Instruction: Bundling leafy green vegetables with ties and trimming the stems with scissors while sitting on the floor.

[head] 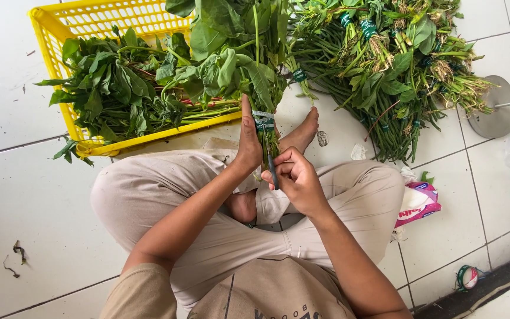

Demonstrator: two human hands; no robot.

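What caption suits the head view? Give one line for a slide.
Seated cross-legged, left hand grips a taped bunch of greens while right hand holds a dark tool against its stems.

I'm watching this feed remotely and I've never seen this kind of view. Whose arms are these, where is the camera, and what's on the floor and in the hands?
The single picture comes from a camera worn on a person's head, looking down at their own crossed legs and bare arms as they sit on the white tiled floor. The left hand grips a bunch of leafy green stems where a green band circles it. The right hand pinches a thin dark tool against the stem ends; what tool it is I cannot tell. Ahead, a yellow plastic crate holds loose greens. To the right lies a pile of banded bundles, with a pink packet nearer the knee.
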